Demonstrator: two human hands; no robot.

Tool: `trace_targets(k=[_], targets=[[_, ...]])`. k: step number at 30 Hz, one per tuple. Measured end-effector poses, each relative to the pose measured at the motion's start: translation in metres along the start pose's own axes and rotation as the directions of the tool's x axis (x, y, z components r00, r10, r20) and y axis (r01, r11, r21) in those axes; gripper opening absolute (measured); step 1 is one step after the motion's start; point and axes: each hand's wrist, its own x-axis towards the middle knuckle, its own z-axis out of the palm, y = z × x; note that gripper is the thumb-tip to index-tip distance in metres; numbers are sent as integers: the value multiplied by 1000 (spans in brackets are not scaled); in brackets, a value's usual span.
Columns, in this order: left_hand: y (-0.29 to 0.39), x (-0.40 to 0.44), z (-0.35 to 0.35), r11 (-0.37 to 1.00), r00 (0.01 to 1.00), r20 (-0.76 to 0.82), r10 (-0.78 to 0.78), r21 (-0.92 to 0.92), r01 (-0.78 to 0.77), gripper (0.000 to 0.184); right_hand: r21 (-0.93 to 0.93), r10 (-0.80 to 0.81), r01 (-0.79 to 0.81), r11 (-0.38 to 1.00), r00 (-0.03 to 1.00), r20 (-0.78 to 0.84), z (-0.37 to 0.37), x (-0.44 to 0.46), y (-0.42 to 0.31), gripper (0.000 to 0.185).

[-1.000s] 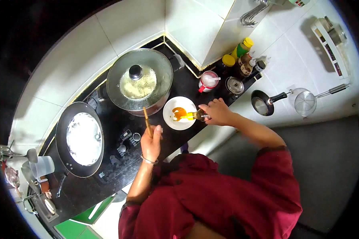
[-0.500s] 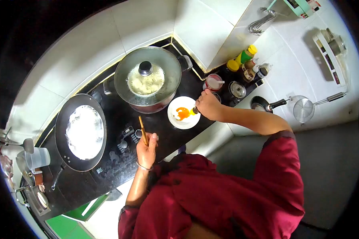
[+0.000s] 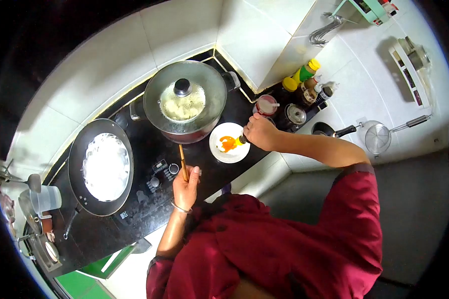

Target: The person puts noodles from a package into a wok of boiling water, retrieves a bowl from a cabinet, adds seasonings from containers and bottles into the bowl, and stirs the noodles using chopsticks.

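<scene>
My left hand is closed around wooden chopsticks, whose tips point up toward the pot's near side. With my right hand I grip a small bottle with a dark body and a yellow neck; most of it is hidden by my fingers. Its mouth tilts over a white bowl. Inside the bowl lies an orange-red liquid beside some white material. Behind the bowl stands a lidded pot with pale food and bubbling liquid showing through the glass.
A frying pan with a bright white content sits at the left of the black stove top. Jars and several sauce bottles line the right corner. A small pan and a strainer hang on the wall.
My left hand has shifted slightly right, and the chopsticks have moved with it, their tips now closer to the pot. My right hand keeps the bottle tipped at the bowl.
</scene>
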Motion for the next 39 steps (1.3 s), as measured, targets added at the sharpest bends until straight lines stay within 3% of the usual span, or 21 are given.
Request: trace_targets(k=[7,9,10,13,14,16,18,20,22,24,27,29,32,34,36,38,39], targets=[[-7,2,1,999,999,14,38,7,-38,24,-26,68,-69,997,998,-18,10,-3,6,14],[-6,3,1,1000,999,15,30,3,-30,24,208,145,-128,970,987,-70,18,-11,13,21],[-5,3,1,1000,1000,15,22,-2,-22,24,210,145,-128,969,987,-70,24,-17,14,21],[-14,6,1,999,1000,18,-9,-39,10,21,580,299,-287,762,951,78,42,-38,13,33],[-13,8,1,999,1000,16,-9,-38,10,21,580,297,-285,763,952,77,45,-45,8,33],[-8,12,3,977,982,71,-174,-116,181,18,871,297,-452,194,873,387,50,-59,-5,48],[-10,18,7,961,973,93,-209,-166,222,15,857,185,-472,-207,841,508,70,-68,-19,57],[-6,26,14,914,947,146,-285,-258,315,13,850,225,-442,-287,831,508,60,-71,-37,59],[-10,34,21,903,950,154,-272,-302,307,14,858,272,-276,-434,868,416,37,-68,-49,62],[-6,39,29,889,954,175,-245,-353,293,16,915,347,-184,-360,884,315,33,-65,-64,61],[0,43,35,883,944,223,-243,-351,311,18,922,373,-143,-359,884,282,12,-58,-71,55],[3,45,38,896,947,223,-231,-331,296,20,988,453,-135,-70,879,152,12,-55,-71,51],[4,43,41,919,946,226,-231,-269,288,20,993,523,-109,43,850,70,6,-54,-69,50],[10,42,41,915,933,244,-264,-244,322,18,993,517,-106,46,853,67,10,-54,-68,49],[9,39,45,980,966,233,-110,-134,144,16,993,512,-106,48,856,67,8,-55,-69,48],[10,34,47,984,969,245,32,165,-75,13,951,491,-99,293,869,-61,-2,-59,-66,51],[17,29,48,974,955,290,62,192,-122,12,990,412,-115,77,908,74,8,-61,-66,55]])
